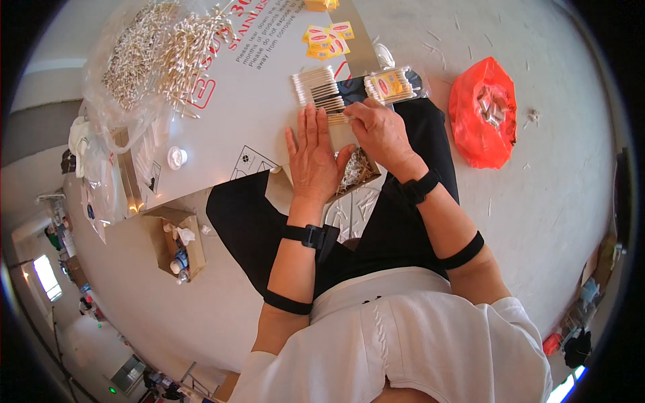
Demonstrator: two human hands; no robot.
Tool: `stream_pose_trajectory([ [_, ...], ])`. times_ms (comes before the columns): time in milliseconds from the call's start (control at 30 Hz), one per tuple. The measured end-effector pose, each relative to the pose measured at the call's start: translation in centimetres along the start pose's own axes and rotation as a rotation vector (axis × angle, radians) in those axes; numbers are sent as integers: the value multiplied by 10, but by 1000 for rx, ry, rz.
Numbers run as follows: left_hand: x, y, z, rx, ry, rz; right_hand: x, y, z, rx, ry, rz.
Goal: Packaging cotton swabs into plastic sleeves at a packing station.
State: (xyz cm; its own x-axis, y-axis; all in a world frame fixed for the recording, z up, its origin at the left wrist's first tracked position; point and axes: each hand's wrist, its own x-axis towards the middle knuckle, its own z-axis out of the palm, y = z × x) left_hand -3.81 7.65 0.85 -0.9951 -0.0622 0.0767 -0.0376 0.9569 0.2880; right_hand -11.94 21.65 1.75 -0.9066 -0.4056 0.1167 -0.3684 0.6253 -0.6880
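A row of cotton swabs (pixel 316 86) lies side by side at the near edge of the table. My left hand (pixel 312 158) rests flat over its near end, fingers stretched out and fingertips touching the swabs. Beside it, my right hand (pixel 383 134) is closed, thumb and forefinger pinched at the row's right end; what they hold is too small to make out. Just beyond the right hand, a clear pack of cotton swabs (pixel 408 86) with a yellow card (pixel 388 85) lies on a dark surface. Under my hands, an open cardboard box (pixel 368 176) holds loose swabs.
A clear plastic bag (pixel 101 111) spills a big heap of swabs (pixel 144 57) at the table's far left. Yellow cards (pixel 328 41) lie farther back. A white round lid (pixel 177 158) sits near the left edge. On the floor are a red bag (pixel 480 144) and a cardboard box (pixel 161 245).
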Motion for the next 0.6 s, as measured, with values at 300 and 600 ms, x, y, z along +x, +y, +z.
stream_pose_trajectory([
  [300,0,0,1,12,-16,-15,2,-1,-2,27,-24,7],
  [600,0,0,1,2,-19,-21,3,1,-2,21,-37,6],
])
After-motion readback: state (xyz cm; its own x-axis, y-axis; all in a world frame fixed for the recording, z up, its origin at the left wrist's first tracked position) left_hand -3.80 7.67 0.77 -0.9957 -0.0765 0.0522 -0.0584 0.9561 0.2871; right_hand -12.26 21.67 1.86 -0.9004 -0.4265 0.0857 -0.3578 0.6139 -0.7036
